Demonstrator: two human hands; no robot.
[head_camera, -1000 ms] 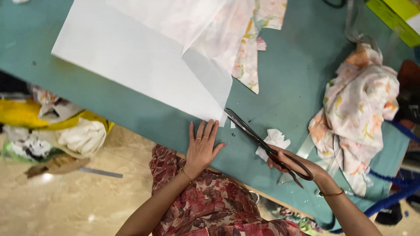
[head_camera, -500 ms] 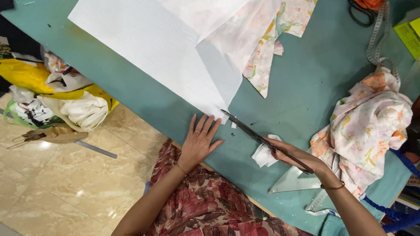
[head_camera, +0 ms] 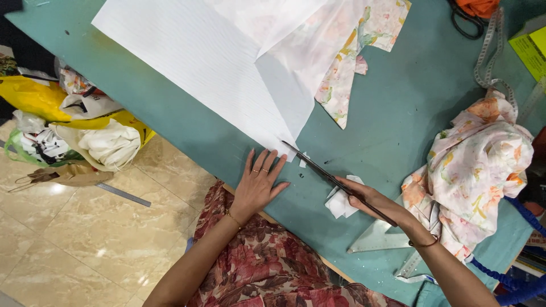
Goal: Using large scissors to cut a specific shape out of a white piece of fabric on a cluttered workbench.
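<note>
At the near corner of the white sheet (head_camera: 193, 62) on the teal worktop (head_camera: 398, 113), the left hand (head_camera: 259, 185) presses flat and open while the right hand (head_camera: 369, 199), closed around long scissors (head_camera: 327, 176), starts a cut needing steady blade alignment.

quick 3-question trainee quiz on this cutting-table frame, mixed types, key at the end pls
1. True or false: the left hand lies flat on the green table, fingers next to the corner of the white sheet.
2. What does the right hand hold?
A. a ruler
B. scissors
C. a tape measure
3. Fill in: the bundle of floral fabric lies to the ____ of the right hand, by the person's own sides.

Key:
1. True
2. B; the blades look closed, tips pointing at the sheet's corner
3. right
</note>
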